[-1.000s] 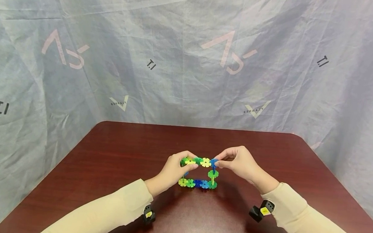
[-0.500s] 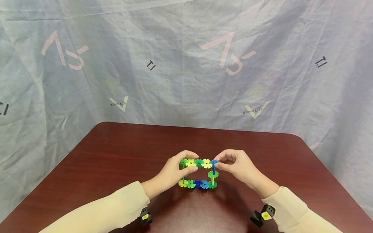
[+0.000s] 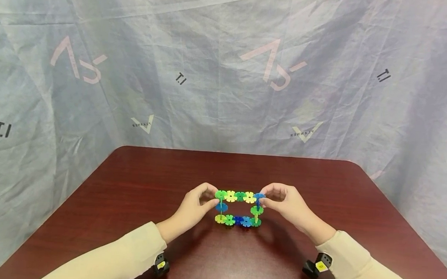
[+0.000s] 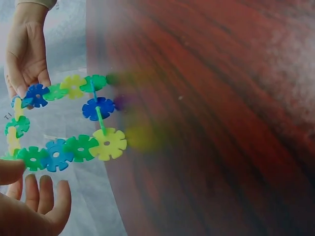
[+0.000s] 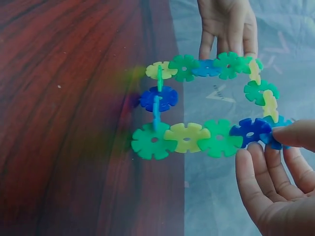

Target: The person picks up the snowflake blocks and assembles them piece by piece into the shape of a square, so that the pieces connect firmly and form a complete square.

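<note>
A small rectangular frame of interlocking snowflake discs (image 3: 239, 197) in green, yellow and blue stands upright on the dark red table. At its upper left corner my left hand (image 3: 193, 205) pinches a green disc (image 4: 33, 159) between thumb and fingers. My right hand (image 3: 289, 202) pinches the blue disc (image 5: 276, 133) at the upper right corner. The lower row of discs (image 3: 238, 220) seems to touch the tabletop, with reflections beside it in both wrist views. A blue disc (image 3: 221, 207) sits midway up the left side, and a green disc (image 3: 257, 210) on the right side.
The brown-red wooden table (image 3: 169, 170) has rounded far corners. Behind it hangs a grey-white printed cloth (image 3: 218, 93). Small black devices with yellow labels (image 3: 161, 265) are worn at both wrists.
My left hand has slid left from over the upper row to the corner, uncovering the blue disc on that side. The right hand keeps its pinch and has sunk slightly with the frame.
</note>
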A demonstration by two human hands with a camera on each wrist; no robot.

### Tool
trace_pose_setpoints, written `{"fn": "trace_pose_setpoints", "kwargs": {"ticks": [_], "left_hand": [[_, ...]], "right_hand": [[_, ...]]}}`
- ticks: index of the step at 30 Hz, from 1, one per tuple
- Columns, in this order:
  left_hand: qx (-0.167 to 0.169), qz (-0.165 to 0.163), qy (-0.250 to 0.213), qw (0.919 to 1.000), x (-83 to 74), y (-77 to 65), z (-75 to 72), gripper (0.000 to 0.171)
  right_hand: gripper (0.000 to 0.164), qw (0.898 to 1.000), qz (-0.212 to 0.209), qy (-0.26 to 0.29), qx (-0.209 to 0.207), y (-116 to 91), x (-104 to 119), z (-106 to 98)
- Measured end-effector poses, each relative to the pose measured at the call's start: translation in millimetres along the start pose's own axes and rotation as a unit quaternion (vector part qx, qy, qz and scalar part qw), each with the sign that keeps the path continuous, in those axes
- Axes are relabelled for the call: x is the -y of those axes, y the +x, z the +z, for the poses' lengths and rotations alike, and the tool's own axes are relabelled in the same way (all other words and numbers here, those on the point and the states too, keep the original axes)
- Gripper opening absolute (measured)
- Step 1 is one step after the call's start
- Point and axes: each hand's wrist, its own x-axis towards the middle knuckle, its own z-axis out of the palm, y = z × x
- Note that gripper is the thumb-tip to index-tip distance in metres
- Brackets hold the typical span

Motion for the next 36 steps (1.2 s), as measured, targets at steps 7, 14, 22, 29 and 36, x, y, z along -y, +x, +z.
{"fn": "trace_pose_setpoints", "kwargs": {"ticks": [7, 14, 22, 29, 36], "left_hand": [[0.022, -0.008, 0.034, 0.9991, 9.6, 0.5, 5.1, 0.009], [0.04, -0.027, 0.037, 0.9982, 17.5, 0.6, 10.3, 0.009], [0.043, -0.07, -0.061, 0.9948, 20.7, 4.7, 13.7, 0.009], [0.028, -0.112, -0.134, 0.9843, 18.8, 17.0, 13.6, 0.017], [0.001, -0.163, -0.156, 0.9742, 28.1, 35.6, 16.4, 0.024]], "right_hand": [[0.021, 1.0, 0.003, 0.0, 0.012, -4, -14, 3], [0.026, 0.998, 0.049, 0.023, 0.019, -9, -30, 7], [0.032, 0.993, 0.069, 0.089, 0.018, -7, -28, 6], [0.029, 0.98, 0.125, 0.155, -0.015, 8, -31, 5], [0.039, 0.963, 0.186, 0.19, -0.036, 29, -41, 4]]}}
